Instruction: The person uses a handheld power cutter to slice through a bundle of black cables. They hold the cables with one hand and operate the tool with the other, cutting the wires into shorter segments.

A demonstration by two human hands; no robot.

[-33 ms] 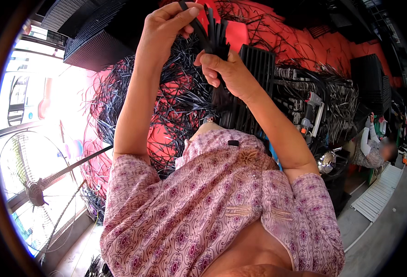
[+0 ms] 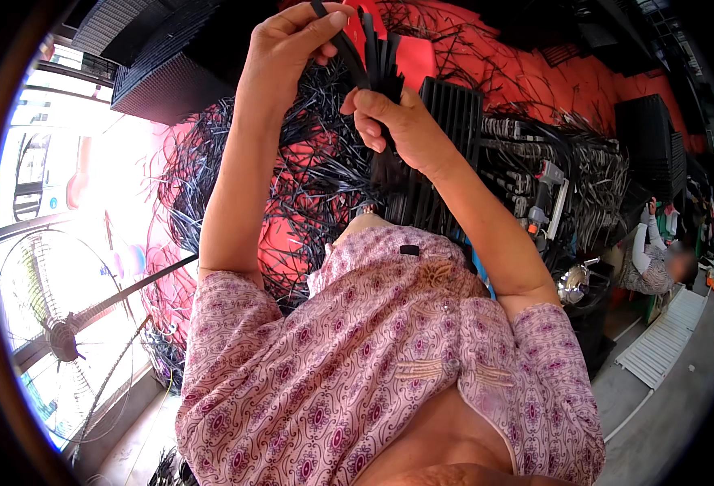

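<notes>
While a strip bundle [image 2: 386, 79] is gripped in the R hand [image 2: 393, 120], w/ thumb & fingers wrapped round its middle, a single black strip [image 2: 354, 63] is pinched btwn thumb & fingers of the L hand [image 2: 296, 36], just above & to the L. The bundle is held roughly upright, its lower ends hanging below the R hand. Just beside it, to the R, a slatted black crate-like piece [image 2: 454, 113] is seen; whether it's filled can't be told. Ribbed black box-like stacks [image 2: 163, 87] are set at upper L, contents hidden; a dark block-shaped stack [image 2: 647, 138] is placed at far R, contents also n/a to view. Loose black strips [image 2: 203, 182] are strewn over red sheeting [image 2: 288, 247]. Compared w/ the earlier frame, the L hand & pinched strip have been shifted v. slightly L; the R-hand grip, bundle & stacks are left practically unchanged.
</notes>
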